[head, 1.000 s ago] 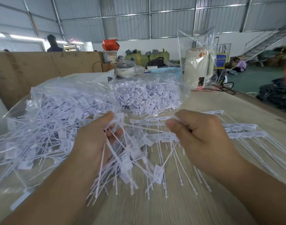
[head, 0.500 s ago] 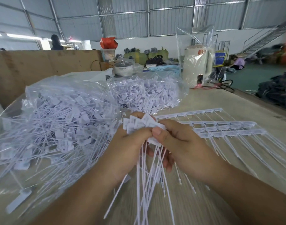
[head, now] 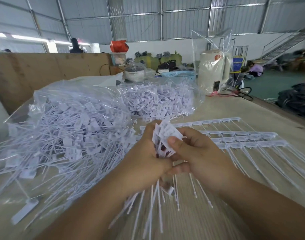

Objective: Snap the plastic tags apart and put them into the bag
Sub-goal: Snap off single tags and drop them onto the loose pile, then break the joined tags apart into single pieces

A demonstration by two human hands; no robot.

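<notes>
Since a moment ago my hands have drawn together, left hand (head: 144, 163) and right hand (head: 198, 156) fingers pinching one gathered bunch of tags (head: 165, 135) beside the heaped bag (head: 75, 108); unsnapped strips (head: 243, 141) wait on the surface (head: 234, 108).

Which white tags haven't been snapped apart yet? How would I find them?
Start at the wooden table and look right of the two hands. The joined tags lie flat there in neat rows, heads linked along straight bars, tails all pointing one way. The loose tags in the big bag on the left are a jumbled heap.
</notes>
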